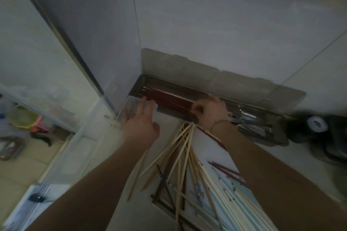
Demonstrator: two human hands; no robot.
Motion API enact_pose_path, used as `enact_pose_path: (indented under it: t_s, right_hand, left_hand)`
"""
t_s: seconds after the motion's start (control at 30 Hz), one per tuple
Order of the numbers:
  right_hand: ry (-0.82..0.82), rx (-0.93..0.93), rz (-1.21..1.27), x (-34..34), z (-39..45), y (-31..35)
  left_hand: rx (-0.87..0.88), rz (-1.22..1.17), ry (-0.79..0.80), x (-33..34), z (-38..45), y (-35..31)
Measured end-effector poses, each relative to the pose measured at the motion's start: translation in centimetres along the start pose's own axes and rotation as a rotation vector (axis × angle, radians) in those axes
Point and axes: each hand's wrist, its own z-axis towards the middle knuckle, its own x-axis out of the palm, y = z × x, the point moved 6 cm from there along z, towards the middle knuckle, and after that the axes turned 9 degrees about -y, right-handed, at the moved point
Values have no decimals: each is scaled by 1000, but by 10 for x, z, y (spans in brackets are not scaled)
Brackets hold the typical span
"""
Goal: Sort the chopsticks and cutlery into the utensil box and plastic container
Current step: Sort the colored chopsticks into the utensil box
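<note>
Near pile: a loose heap of pale wooden chopsticks (pixel 185 148), with white and light-blue ones (pixel 228 196) and a few dark brown ones (pixel 163 189) mixed in, lies on the light counter (pixel 112 210) between the two forearms; the heap runs out of the picture at the bottom edge.
Stray pairs: dark red chopsticks (pixel 228 171) lie just beside the right forearm, apart from the main heap.
Left hand (pixel 139 118): fingers nearly straight and spread, resting on the near corner of a clear plastic container (pixel 131 104); it grips nothing.
Right hand (pixel 208 111): fingers curled at the near end of a bundle of dark red lacquered chopsticks (pixel 169 100); it pinches the bundle at its end.
Utensil box (pixel 270 131): a long shallow metal tray set against the wall (pixel 225 24), with a grey translucent lid (pixel 216 75) standing open behind it.
Box contents, left part: the red bundle lies lengthwise in this compartment.
Box contents, right part: shiny metal cutlery (pixel 249 119); single pieces are too blurred to tell apart.
Clear container contents: cannot tell, since the left hand covers most of it.
Hard to make out: a dark object with a white round patch (pixel 317 124) at the right edge is smeared by blur.
Far left: past a tall grey panel (pixel 90 33), coloured plastic items (pixel 28 118) lie on a lower floor, out of focus.
</note>
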Motion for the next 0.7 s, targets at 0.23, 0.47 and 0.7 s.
enact_pose_path:
  t_s: [0.23, 0.47, 0.7]
  right_hand:
    - [-191, 323, 199, -50, -80, -78]
    - [-140, 182, -276, -29, -225, -118]
    - [-95, 379, -400, -19, -239, -117]
  left_hand:
    - [-23, -11, 24, -1, 0, -1]
    - [-46, -14, 67, 0, 0, -1]
    - [-65, -22, 83, -4, 0, -4]
